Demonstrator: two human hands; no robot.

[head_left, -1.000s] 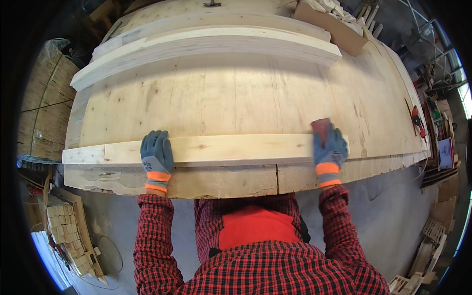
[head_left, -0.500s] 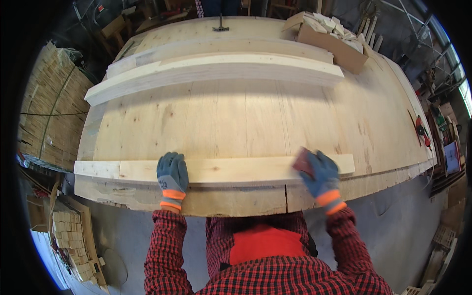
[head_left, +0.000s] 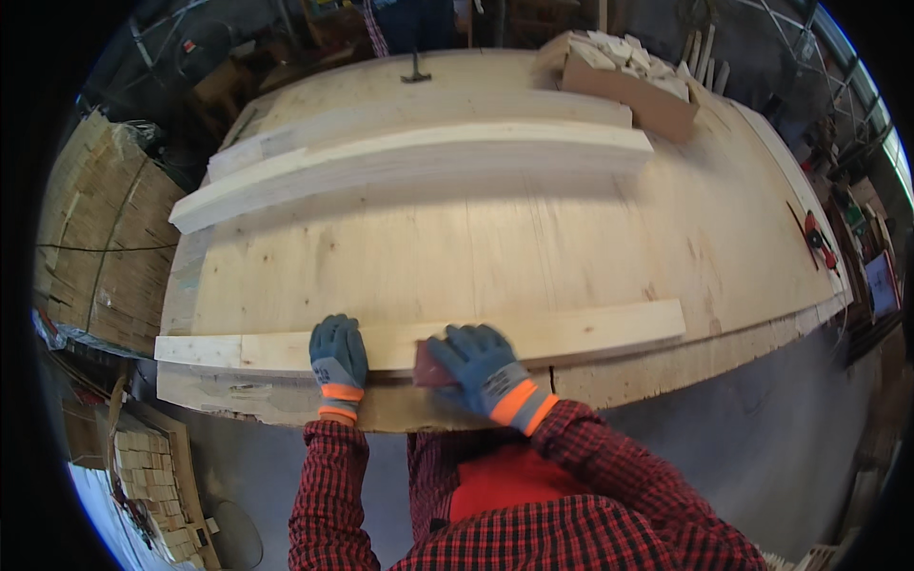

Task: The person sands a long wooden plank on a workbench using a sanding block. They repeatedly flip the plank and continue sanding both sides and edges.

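Note:
A long pale wooden board (head_left: 590, 324) lies along the near edge of a large plywood-topped table (head_left: 419, 252). My left hand (head_left: 338, 354), in a blue-grey glove with an orange cuff, is wrapped over the board left of its middle, fingers together on top. In my gloved right hand (head_left: 482, 369) is a dark red piece of sandpaper (head_left: 430, 367), held at the board's front edge just right of my left hand. The fingers partly cover the sandpaper, and its underside is hidden.
Farther back lie stacked long boards (head_left: 409, 150). A cardboard box (head_left: 628, 93) of wood offcuts stands at the far right, a hammer-like tool (head_left: 416, 76) at the far edge. A red-and-black tool (head_left: 820, 243) lies at the right edge. Bundled wood (head_left: 105, 224) stands left. Someone stands beyond the table.
My right hand has swept left along the board with the sandpaper, from near its right end to close beside my left hand. My left hand stays on the board. The view has shifted slightly.

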